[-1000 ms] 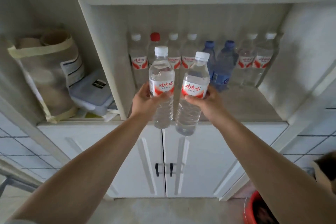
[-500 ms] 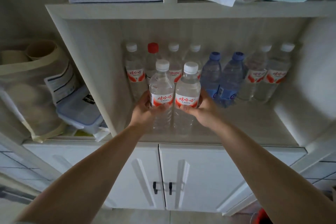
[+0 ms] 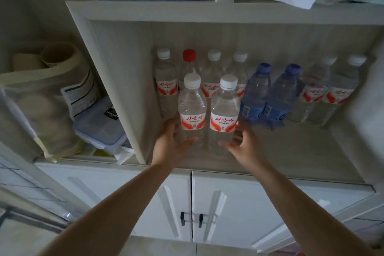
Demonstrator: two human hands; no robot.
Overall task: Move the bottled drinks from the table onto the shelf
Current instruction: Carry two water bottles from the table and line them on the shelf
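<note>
- Head view, centre of the frame: two clear plastic water bottles with white caps and red-and-white labels, the left one (image 3: 192,110) and the right one (image 3: 224,113), standing upright side by side on the pale wood-grain shelf board (image 3: 291,151).
- Just below centre: left hand (image 3: 169,143) cupped round the lower body of the left bottle, fingers curled and touching it; seemingly a loosened hold, though grip pressure not readable.
- Right hand (image 3: 243,143) beside the base of the right bottle, fingers spread and only lightly curved; contact with the plastic uncertain, probably letting go.
- Upper centre, behind the pair: back row of clear bottles (image 3: 213,77), one with a red cap (image 3: 189,55), then two blue-tinted bottles (image 3: 268,93) toward the right, and more clear ones at the far right.
- Left of the frame, beyond the white upright panel (image 3: 116,89): a lidded translucent plastic box (image 3: 99,129) and a pale bag (image 3: 35,102).
- Bottom of the frame: white cabinet doors with small dark handles (image 3: 191,218).
- Handling, as a judgement: full bottles, moderately heavy, thin walls yielding under a squeeze, smooth and a little slippery; best taken round the labelled mid-body or just under it, kept upright.
- Placement apparently done for this pair; table not in view.
</note>
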